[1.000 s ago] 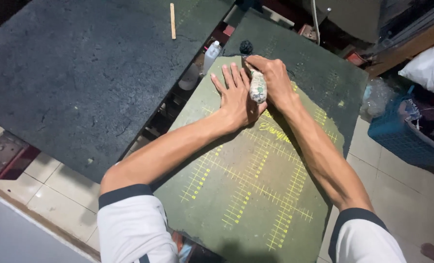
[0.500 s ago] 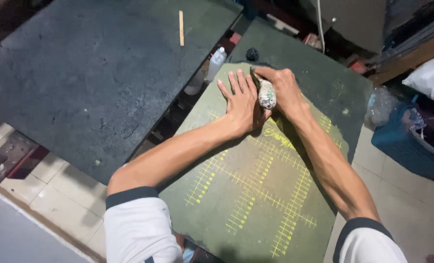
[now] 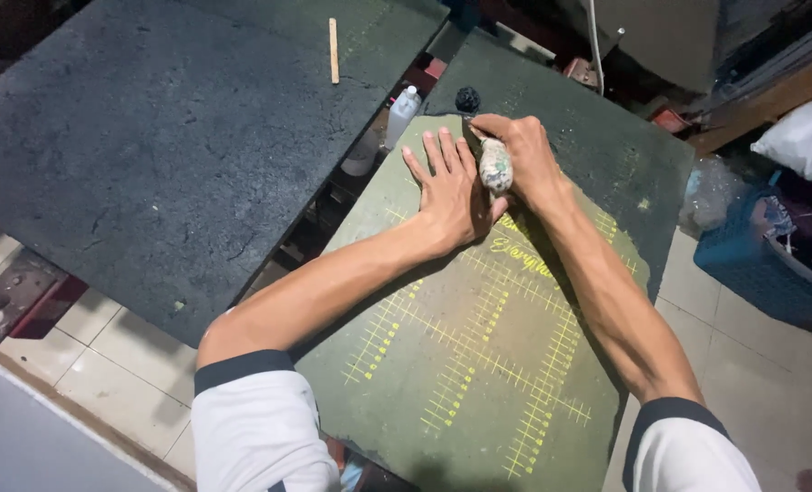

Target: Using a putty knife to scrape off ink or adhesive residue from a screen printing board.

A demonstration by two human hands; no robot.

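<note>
Hands, two (image 3: 449,191) (image 3: 524,159); one speckled tool (image 3: 494,165).

The left hand (image 3: 449,196) lies flat, fingers (image 3: 442,153) spread toward 12 o'clock, on a green mat (image 3: 479,364) marked with yellow ruled lines. Touching it at 3 o'clock, the right hand (image 3: 526,159) is closed around a paint-crusted tool (image 3: 494,166). A small black lump (image 3: 467,98) sits at 12 o'clock. On the dark desk (image 3: 169,146) at 10 o'clock lie a wooden stick (image 3: 333,50) and, at its edge, a white bottle (image 3: 402,114).
</note>
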